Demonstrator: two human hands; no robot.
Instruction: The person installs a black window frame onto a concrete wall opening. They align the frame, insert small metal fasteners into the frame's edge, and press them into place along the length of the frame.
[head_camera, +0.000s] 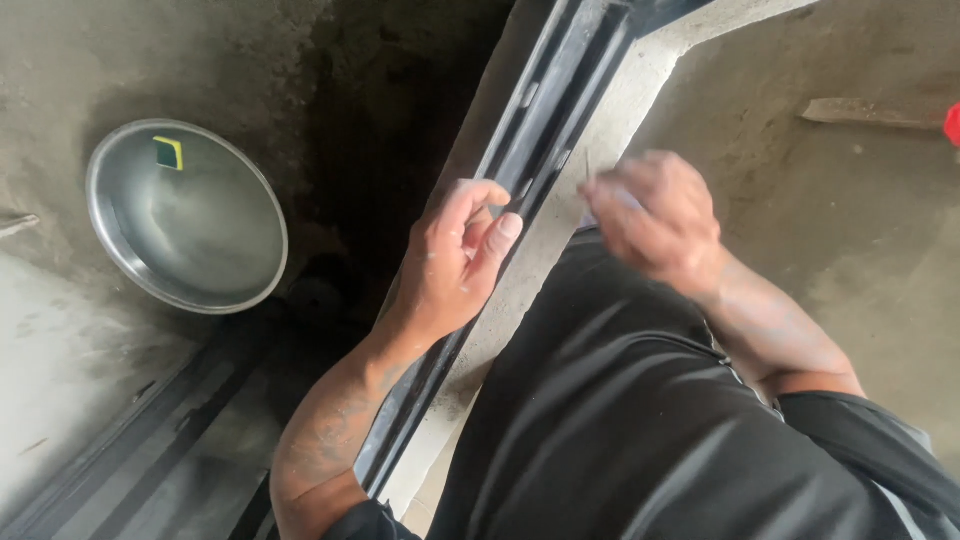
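A long dark metal frame rail (545, 120) runs diagonally along a pale concrete sill (620, 110). My left hand (455, 255) rests on the rail, thumb and fingers curled against its edge. My right hand (655, 215) hovers blurred over the sill just right of the rail, fingers bunched, with a thin small object between them that I cannot identify. My black-clothed leg (620, 400) fills the lower middle of the view.
A round steel bowl (115, 240) holding cloudy water and a small yellow-green sponge (168, 152) sits on the wet concrete floor at left. Another dark rail (140, 440) lies at lower left. A flat trowel-like piece (865, 112) and a red object (952, 125) lie at upper right.
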